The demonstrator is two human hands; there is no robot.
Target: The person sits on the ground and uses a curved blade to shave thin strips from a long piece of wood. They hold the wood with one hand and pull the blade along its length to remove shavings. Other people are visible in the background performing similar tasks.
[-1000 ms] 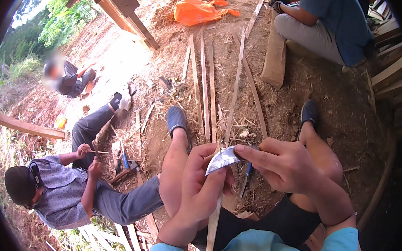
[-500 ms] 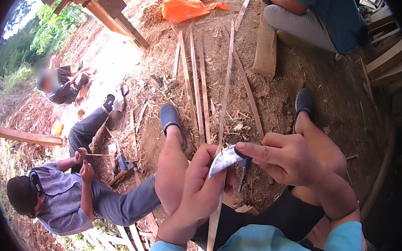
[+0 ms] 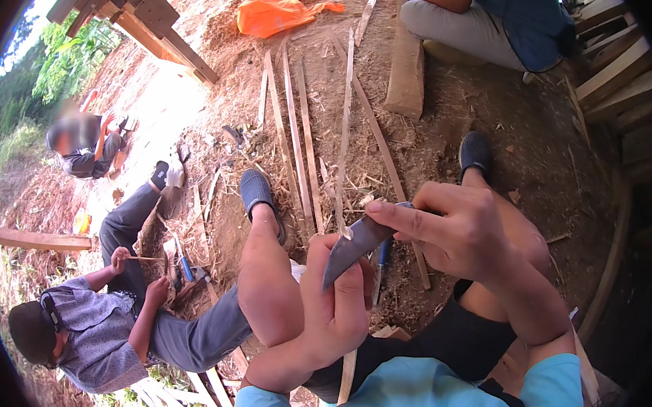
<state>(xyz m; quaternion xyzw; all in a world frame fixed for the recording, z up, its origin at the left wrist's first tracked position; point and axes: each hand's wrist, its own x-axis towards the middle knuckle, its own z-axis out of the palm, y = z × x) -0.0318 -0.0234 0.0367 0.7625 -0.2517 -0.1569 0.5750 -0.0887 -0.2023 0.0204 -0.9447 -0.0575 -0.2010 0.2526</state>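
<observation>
My left hand (image 3: 326,309) is closed round a long, thin wooden strip (image 3: 346,134). The strip runs from the ground ahead of me, through the fist, and down toward my lap. In my right hand (image 3: 456,228) is a knife (image 3: 355,248), its handle mostly hidden by the fingers. The broad grey blade lies across the strip above my left fingers and thumb, its tip pointing left and down. My right index finger stretches along the back of the blade. A small pale curl of shaving shows beside the blade on the strip.
Several more strips (image 3: 299,145) lie ahead between my feet, with a blue-handled tool (image 3: 384,251) nearer. An orange bag (image 3: 282,14) and a thick wooden beam (image 3: 406,84) lie farther off. One person (image 3: 100,325) sits close on my left, another (image 3: 490,10) at the far right.
The blade has turned and now looks darker, and a pale shaving has appeared beside it. The whole view has shifted, moving the surroundings slightly left and up.
</observation>
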